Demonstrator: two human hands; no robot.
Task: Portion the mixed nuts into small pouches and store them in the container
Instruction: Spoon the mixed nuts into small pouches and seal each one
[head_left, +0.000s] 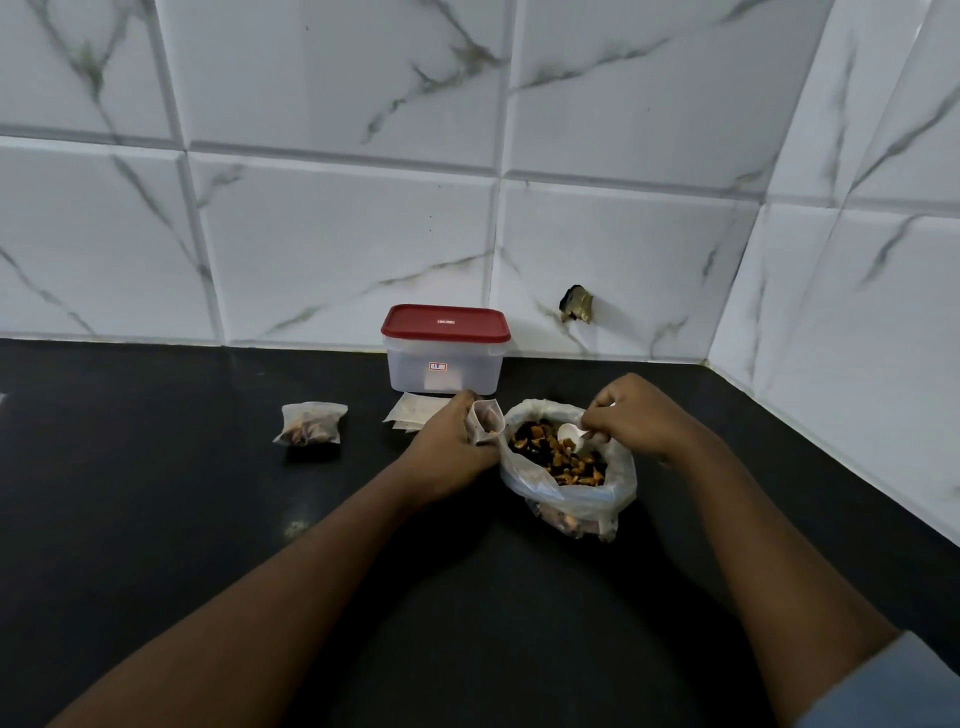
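Observation:
A large clear plastic bag (576, 496) of mixed nuts stands open on the black counter, right of centre. My right hand (636, 413) holds a small white spoon (570, 434) whose bowl rests on the nuts. My left hand (452, 447) grips a small open pouch (485, 418) with a few nuts in it, held against the bag's left rim. A filled pouch (310, 423) lies on the counter to the left. The clear container (444, 366) with a red lid, shut, stands at the back by the wall.
A few flat empty pouches (413, 410) lie in front of the container, partly behind my left hand. The black counter (156, 493) meets marble-tiled walls at the back and at the right, forming a corner. A dark hole (575, 304) marks the back wall.

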